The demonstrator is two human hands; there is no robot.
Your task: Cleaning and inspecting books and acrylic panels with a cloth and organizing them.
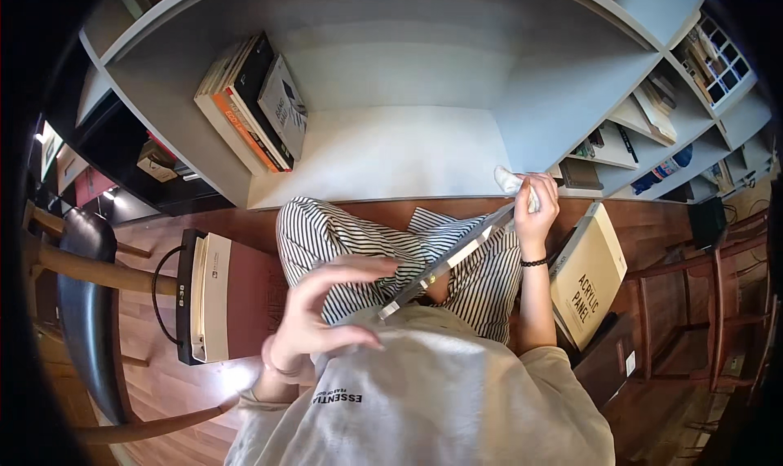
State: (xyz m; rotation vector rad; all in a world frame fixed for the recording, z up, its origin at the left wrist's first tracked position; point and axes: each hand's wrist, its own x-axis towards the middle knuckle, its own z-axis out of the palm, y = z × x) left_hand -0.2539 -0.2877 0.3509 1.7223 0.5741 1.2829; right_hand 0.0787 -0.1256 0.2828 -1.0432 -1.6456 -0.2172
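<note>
A thin dark flat item [447, 262], perhaps a book or binder seen on its narrow edge, slants across my lap with pale labels along that edge. My right hand [534, 209] is by its upper end, fingers closed round a crumpled white cloth [509, 181]. Whether those fingers also touch the item cannot be made out. Close to the item's lower end is my left hand [330, 307], thumb and fingers spread and nothing between them. My crossed legs in striped trousers [326, 238] lie beneath.
Ahead, a white shelf compartment [383, 152] has several upright books [253, 107] at its left. A large maroon binder [241, 299] with a black handled case stands on the wooden floor at left, near a black-seated chair [86, 303]. At right lies a cream box [587, 278].
</note>
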